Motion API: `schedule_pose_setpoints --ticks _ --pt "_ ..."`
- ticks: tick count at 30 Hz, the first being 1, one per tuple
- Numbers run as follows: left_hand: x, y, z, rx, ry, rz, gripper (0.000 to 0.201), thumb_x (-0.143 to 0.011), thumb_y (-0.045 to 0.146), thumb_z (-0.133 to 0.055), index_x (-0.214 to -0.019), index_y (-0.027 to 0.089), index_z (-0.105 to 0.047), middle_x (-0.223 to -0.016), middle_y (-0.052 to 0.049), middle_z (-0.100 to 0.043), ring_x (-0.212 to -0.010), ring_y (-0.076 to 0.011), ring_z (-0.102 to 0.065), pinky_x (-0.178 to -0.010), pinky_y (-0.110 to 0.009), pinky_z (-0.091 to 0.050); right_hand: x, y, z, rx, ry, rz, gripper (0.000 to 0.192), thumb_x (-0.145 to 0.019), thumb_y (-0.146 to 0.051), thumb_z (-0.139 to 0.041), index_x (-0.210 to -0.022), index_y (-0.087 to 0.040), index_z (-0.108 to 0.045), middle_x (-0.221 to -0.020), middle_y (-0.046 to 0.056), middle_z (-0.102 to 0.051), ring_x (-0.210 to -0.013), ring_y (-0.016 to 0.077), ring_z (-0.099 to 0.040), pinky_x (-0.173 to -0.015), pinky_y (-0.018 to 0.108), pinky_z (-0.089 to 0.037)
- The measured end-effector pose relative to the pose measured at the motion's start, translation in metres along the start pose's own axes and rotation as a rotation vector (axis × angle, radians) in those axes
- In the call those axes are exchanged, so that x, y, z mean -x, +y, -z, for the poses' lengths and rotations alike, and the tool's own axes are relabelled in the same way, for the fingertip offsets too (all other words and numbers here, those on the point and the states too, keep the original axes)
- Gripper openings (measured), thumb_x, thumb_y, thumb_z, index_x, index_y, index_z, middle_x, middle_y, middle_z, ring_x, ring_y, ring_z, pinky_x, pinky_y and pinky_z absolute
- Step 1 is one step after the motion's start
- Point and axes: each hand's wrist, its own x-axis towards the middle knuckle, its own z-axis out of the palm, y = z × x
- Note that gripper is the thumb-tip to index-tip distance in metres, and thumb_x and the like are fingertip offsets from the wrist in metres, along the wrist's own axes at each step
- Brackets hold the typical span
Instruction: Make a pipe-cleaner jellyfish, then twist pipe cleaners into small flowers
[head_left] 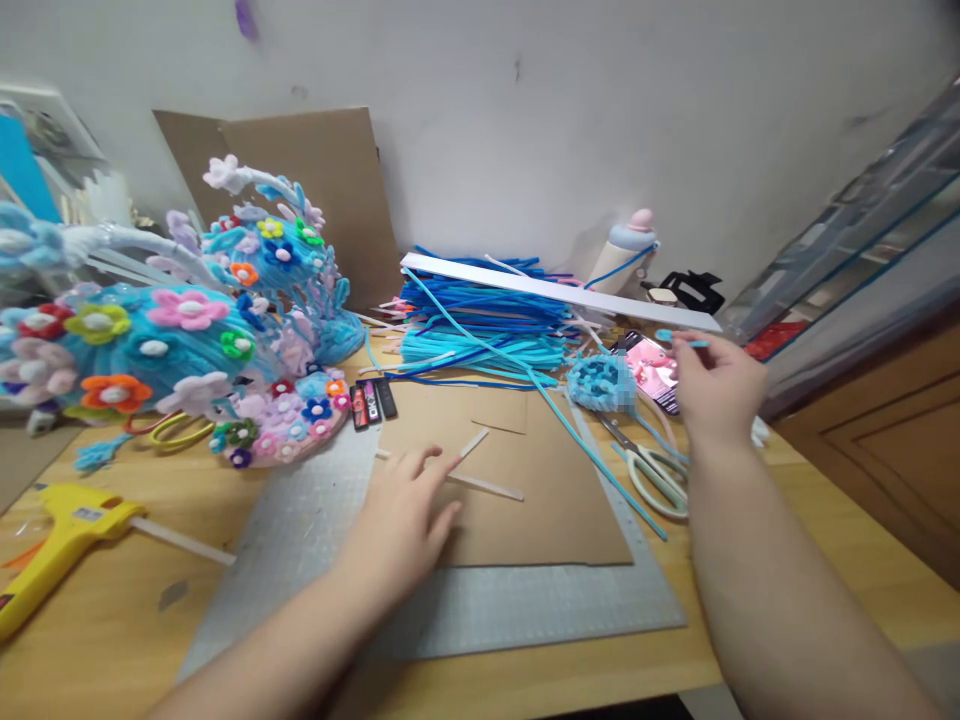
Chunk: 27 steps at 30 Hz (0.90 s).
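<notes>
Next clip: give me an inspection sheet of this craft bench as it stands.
Surface: wooden table with a grey cutting mat and a brown cardboard sheet on it.
Job's things: short blue pipe-cleaner piece; white glue sticks lying on the cardboard.
Clutter: stack of blue pipe cleaners, small blue woven piece, scissors, yellow glue gun, flower-covered blue headpiece, white strip.
Hands: left hand flat on the cardboard, fingertips by the glue sticks; right hand pinching the pipe-cleaner piece.
Cables: nothing seen.
Surroundings: white wall, leaning cardboard, wooden cabinet at right.
</notes>
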Motion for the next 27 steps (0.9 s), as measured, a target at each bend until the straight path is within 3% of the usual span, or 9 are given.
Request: schedule_pose_setpoints --ticks 1,2,6,9,13,16,22,24,27 --pt "-0.001 -0.001 -0.002 -0.004 -0.007 -0.025 0.042 -0.083 0.019 -0.054 -0.124 0.025 -0.052 -0.128 -0.008 -0.051 -0.114 -0.0269 -0.047 -0.096 -0.044 -0.039 0.008 -0.014 -0.001 -0.386 -0.051 -0.06 0.028 -0.081 -0.037 -0.057 -0.101 -0.018 -0.064 -0.084 0.006 -0.059 -0.063 0.0134 -0.048 -0.058 0.028 -0.035" --pt "-0.002 -0.001 -0.004 -0.01 -0.012 -0.05 0.041 -0.083 0.017 -0.054 -0.123 0.026 -0.053 -0.129 -0.007 -0.051 -0.115 -0.0266 -0.047 -0.096 -0.044 -0.038 0.018 -0.028 -0.002 -0.518 -0.123 -0.079 0.028 -0.08 -0.04 -0.059 -0.098 -0.02 -0.063 -0.08 0.004 -0.058 -0.058 0.0115 -0.046 -0.053 0.026 -0.034" --pt "-0.008 -0.004 -0.009 -0.023 -0.026 -0.085 0.026 -0.084 0.015 -0.052 -0.104 0.026 -0.063 -0.109 -0.004 -0.063 -0.105 -0.0236 -0.054 -0.092 -0.042 -0.037 0.065 -0.071 -0.017 -0.718 -0.428 -0.182 0.029 -0.072 -0.046 -0.067 -0.085 -0.02 -0.066 -0.067 0.0 -0.056 -0.048 0.0083 -0.044 -0.041 0.021 -0.028" --pt "-0.014 -0.007 -0.009 -0.02 -0.001 -0.06 0.016 -0.085 0.016 -0.051 -0.088 0.023 -0.065 -0.092 -0.002 -0.066 -0.094 -0.0215 -0.058 -0.087 -0.039 -0.038 0.096 -0.087 -0.027 -1.043 -0.702 -0.513 0.026 -0.065 -0.038 -0.077 -0.081 -0.019 -0.067 -0.063 -0.003 -0.055 -0.045 0.0046 -0.041 -0.039 0.017 -0.025" --pt "-0.022 -0.015 -0.01 -0.001 0.104 0.066 0.016 -0.086 0.018 -0.049 -0.092 0.02 -0.064 -0.093 -0.005 -0.065 -0.089 -0.021 -0.059 -0.079 -0.034 -0.042 0.12 -0.092 -0.035 -1.194 -0.912 -0.749 0.024 -0.067 -0.033 -0.077 -0.083 -0.018 -0.067 -0.064 -0.004 -0.056 -0.046 0.0032 -0.041 -0.038 0.015 -0.025" --pt "-0.024 -0.02 -0.009 -0.025 0.106 0.118 0.021 -0.087 0.02 -0.047 -0.095 0.019 -0.067 -0.092 -0.007 -0.065 -0.085 -0.0209 -0.059 -0.076 -0.033 -0.042 0.129 -0.09 -0.039 -1.243 -0.984 -0.857 0.024 -0.068 -0.031 -0.078 -0.084 -0.017 -0.067 -0.065 -0.004 -0.057 -0.047 0.0034 -0.042 -0.037 0.014 -0.025" --pt "-0.018 -0.012 -0.006 -0.086 0.024 0.031 0.023 -0.081 0.025 -0.058 -0.103 0.022 -0.064 -0.098 -0.007 -0.063 -0.092 -0.0253 -0.057 -0.078 -0.036 -0.042 0.141 -0.086 -0.048 -1.35 -1.028 -1.062 0.026 -0.066 -0.027 -0.079 -0.087 -0.018 -0.067 -0.067 -0.005 -0.058 -0.048 0.0029 -0.042 -0.038 0.013 -0.027" --pt "-0.019 -0.009 -0.005 -0.092 0.026 0.035 0.019 -0.082 0.02 -0.055 -0.099 0.021 -0.065 -0.096 -0.008 -0.063 -0.092 -0.0256 -0.057 -0.079 -0.038 -0.042 0.145 -0.087 -0.049 -1.333 -1.027 -1.012 0.026 -0.066 -0.029 -0.08 -0.085 -0.018 -0.067 -0.067 -0.004 -0.058 -0.048 0.0033 -0.043 -0.039 0.013 -0.028" --pt "-0.021 -0.006 -0.004 0.057 0.142 0.056 0.025 -0.083 0.02 -0.053 -0.107 0.018 -0.062 -0.103 -0.01 -0.062 -0.099 -0.0259 -0.055 -0.086 -0.04 -0.04 0.15 -0.091 -0.047 -1.288 -0.994 -0.848 0.024 -0.066 -0.032 -0.079 -0.082 -0.017 -0.069 -0.066 -0.003 -0.059 -0.049 0.0046 -0.045 -0.04 0.015 -0.03"
